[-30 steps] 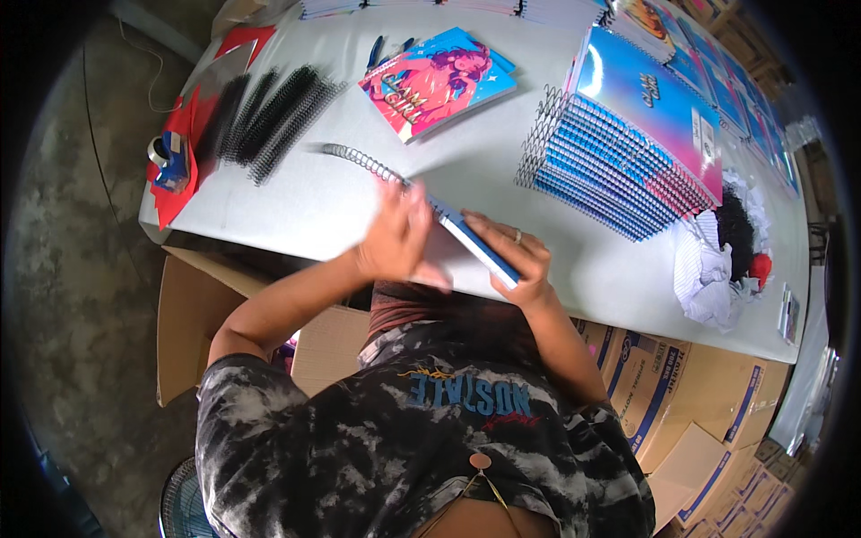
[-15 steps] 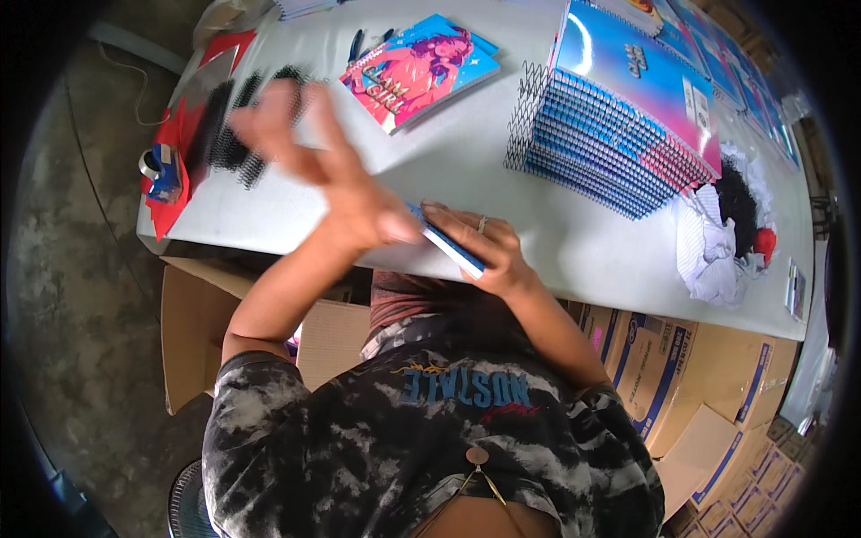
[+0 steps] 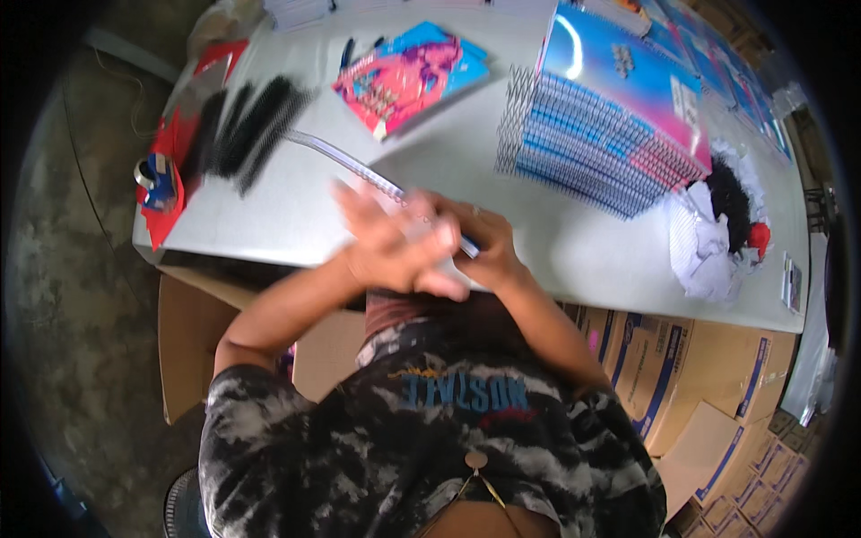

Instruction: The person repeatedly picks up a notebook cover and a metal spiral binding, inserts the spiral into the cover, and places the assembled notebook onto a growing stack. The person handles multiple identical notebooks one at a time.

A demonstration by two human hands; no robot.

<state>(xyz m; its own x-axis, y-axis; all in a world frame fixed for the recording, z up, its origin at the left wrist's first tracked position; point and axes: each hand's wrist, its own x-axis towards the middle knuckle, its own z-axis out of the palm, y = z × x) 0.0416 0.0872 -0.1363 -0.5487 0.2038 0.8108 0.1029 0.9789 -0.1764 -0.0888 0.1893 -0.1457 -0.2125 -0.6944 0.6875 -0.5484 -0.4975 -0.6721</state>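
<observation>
My right hand [image 3: 484, 238] grips a notebook [image 3: 468, 247] by its edge; only a narrow blue-and-white side of it shows. From between the hands a long, thin, pale strip [image 3: 345, 161], apparently a spiral binding coil, slants away to the upper left. My left hand [image 3: 404, 242] is beside the notebook and overlaps the strip in view. Its fingers look spread, though smeared by motion; whether they touch the strip is hidden. Several black spiral coils [image 3: 260, 134] lie on the table to the left.
Pink-and-blue notebooks [image 3: 408, 76] lie ahead on the white table [image 3: 332, 220]. A tall stack of spiral-bound notebooks [image 3: 619, 99] stands at the right, beside white cloth [image 3: 700, 238]. A blue tape dispenser [image 3: 160, 182] rests on red sheets at the left edge. Cardboard boxes [image 3: 700, 368] sit below.
My left hand has come from over the black coils back down to the right hand. A long pale strip now extends from the notebook.
</observation>
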